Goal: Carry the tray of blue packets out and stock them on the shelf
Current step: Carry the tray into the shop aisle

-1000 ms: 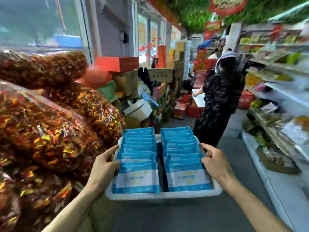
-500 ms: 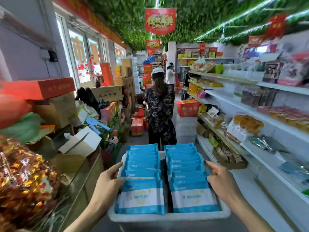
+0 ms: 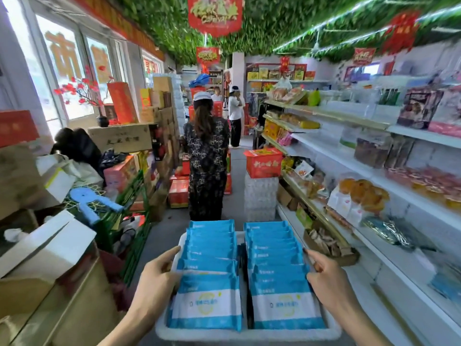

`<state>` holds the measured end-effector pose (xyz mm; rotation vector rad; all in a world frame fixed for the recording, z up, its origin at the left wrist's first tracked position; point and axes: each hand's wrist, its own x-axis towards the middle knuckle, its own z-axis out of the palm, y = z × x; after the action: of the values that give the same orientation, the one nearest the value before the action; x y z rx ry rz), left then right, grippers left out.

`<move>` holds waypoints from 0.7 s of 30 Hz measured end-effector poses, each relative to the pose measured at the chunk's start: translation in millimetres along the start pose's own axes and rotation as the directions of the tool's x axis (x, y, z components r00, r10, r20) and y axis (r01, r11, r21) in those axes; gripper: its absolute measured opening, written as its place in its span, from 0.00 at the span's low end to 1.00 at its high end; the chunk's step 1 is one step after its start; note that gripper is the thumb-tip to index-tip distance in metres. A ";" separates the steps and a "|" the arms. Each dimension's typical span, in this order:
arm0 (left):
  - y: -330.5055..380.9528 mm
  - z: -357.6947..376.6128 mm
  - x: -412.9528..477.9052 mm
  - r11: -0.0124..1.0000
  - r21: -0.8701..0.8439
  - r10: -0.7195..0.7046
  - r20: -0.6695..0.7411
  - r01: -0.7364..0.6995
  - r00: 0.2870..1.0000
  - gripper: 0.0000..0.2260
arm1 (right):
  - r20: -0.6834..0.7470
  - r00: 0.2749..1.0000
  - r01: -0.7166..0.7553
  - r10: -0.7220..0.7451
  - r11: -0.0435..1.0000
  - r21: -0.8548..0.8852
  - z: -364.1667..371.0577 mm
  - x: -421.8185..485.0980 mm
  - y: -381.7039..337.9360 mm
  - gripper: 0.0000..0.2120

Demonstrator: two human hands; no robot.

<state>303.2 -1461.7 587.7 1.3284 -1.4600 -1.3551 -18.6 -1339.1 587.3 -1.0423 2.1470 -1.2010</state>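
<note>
Tray [image 3: 249,336] of blue packets [image 3: 210,248] at lower centre, left hand [image 3: 154,280] and right hand [image 3: 329,283] gripping its sides, fingers [image 3: 314,258] curled round rim

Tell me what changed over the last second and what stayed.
The view swung right, off the bags of wrapped sweets, to face down the aisle; the person in dark patterned clothes, earlier at the right, now stands straight ahead. Unchanged: the left hand and right hand hold the tray by its sides, blue packets in two rows.

Packets [image 3: 245,268] in tray [image 3: 247,335] — shelves [image 3: 374,186] right
</note>
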 end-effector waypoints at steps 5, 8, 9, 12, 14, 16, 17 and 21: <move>6.7 33.0 125.9 0.999 0.031 0.029 0.025 -0.030 0.999 0.33 | -0.014 0.999 -0.048 0.048 0.999 -0.015 23.8 110.9 -5.9 0.25; 19.3 51.9 211.6 0.999 0.017 0.047 0.062 -0.048 0.997 0.35 | -0.053 0.997 -0.064 0.062 0.998 -0.029 36.8 184.0 -17.2 0.30; 26.8 58.6 240.1 0.998 0.021 0.050 0.081 -0.052 0.995 0.35 | -0.068 0.995 -0.074 0.072 0.997 -0.036 39.0 209.0 -22.4 0.30; 53.5 81.8 317.2 0.997 0.013 0.076 0.143 -0.078 0.987 0.34 | -0.130 0.987 -0.102 0.094 0.993 -0.052 41.7 281.7 -36.2 0.31; 68.7 97.4 368.7 0.995 0.022 0.087 0.164 -0.092 0.983 0.34 | -0.157 0.983 -0.103 0.094 0.993 -0.052 40.2 329.5 -39.0 0.30; 80.3 113.2 416.2 0.994 0.031 0.102 0.174 -0.108 0.979 0.34 | -0.184 0.978 -0.109 0.098 0.993 -0.048 40.7 374.3 -35.7 0.30; 85.1 122.2 439.8 0.992 0.030 0.111 0.187 -0.119 0.976 0.35 | -0.202 0.974 -0.112 0.100 0.993 -0.048 41.1 398.4 -31.4 0.31; 104.2 163.4 531.5 0.989 0.036 0.129 0.225 -0.141 0.966 0.35 | -0.256 0.961 -0.112 0.101 0.993 -0.032 41.6 486.4 -42.9 0.30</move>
<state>19.3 -1951.0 591.2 1.1137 -1.7136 -1.4198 -266.7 -1761.8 587.5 -0.8151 2.4023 -1.2991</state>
